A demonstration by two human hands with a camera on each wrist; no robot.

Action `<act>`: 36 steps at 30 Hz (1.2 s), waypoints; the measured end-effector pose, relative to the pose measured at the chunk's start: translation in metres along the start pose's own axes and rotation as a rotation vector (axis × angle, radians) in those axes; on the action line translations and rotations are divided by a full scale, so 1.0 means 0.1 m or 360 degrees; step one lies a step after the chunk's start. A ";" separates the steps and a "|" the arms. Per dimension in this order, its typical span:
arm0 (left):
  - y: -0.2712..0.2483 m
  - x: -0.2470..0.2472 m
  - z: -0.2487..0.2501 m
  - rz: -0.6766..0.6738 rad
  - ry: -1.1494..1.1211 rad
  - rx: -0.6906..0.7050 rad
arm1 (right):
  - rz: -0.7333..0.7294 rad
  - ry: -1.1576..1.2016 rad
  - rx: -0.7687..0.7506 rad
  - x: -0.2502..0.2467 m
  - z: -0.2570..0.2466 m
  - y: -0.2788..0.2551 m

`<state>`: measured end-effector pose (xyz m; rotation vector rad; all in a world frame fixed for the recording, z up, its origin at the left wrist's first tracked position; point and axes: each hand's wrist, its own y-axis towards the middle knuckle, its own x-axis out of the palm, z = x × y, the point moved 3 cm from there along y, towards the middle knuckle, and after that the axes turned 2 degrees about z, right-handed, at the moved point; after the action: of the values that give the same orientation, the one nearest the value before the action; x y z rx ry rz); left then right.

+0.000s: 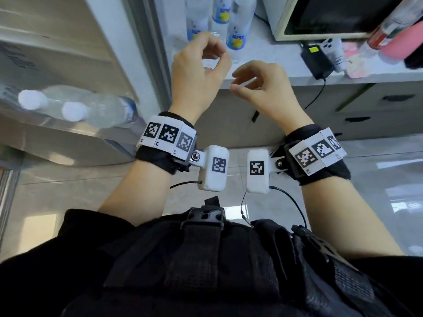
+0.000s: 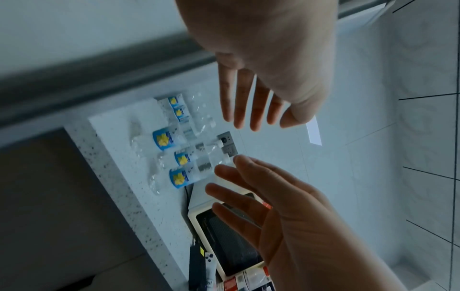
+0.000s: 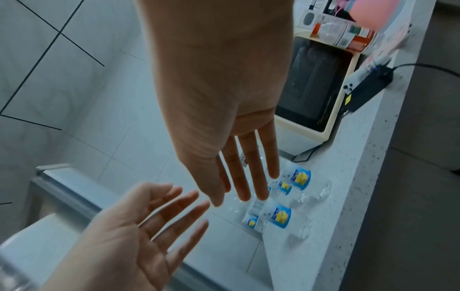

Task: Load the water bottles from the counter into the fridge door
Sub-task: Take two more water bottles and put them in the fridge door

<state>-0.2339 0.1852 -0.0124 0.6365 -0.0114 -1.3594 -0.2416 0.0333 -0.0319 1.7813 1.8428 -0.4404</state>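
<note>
Several clear water bottles [image 1: 238,26] with blue and yellow labels stand on the white counter [image 1: 270,51], at its left end beside the fridge. They also show in the left wrist view [image 2: 164,139] and the right wrist view [image 3: 277,216]. Two bottles [image 1: 100,110] with white caps stand in the fridge door shelf [image 1: 68,136] at the left. My left hand [image 1: 216,53] hovers just in front of the counter bottles, empty, fingers relaxed. My right hand [image 1: 238,82] floats beside it over the counter edge, also empty. Both wrist views show spread, straight fingers [image 2: 251,110] [image 3: 246,177].
A cream microwave [image 1: 332,17] sits on the counter right of the bottles. A black power adapter [image 1: 315,60] with a cable, a white device and a pink bottle [image 1: 402,44] lie further right. Grey drawers [image 1: 377,110] are under the counter.
</note>
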 end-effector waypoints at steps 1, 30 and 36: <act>0.01 0.14 -0.01 -0.0028 0.0036 -0.0042 | 0.0028 -0.0019 0.0019 -0.10 0.11 0.02; 2.25 1.28 -1.72 0.0560 0.0472 -0.0886 | -0.0077 0.0249 0.0229 -0.06 1.35 2.90; 2.23 1.22 -1.72 0.0519 0.0586 -0.0938 | -0.0063 0.0141 0.0180 -0.09 1.41 2.94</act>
<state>0.0591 0.1620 -0.1027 0.3529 0.5417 -0.8521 0.0704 -0.0330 -0.1017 1.8689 1.9515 -0.4969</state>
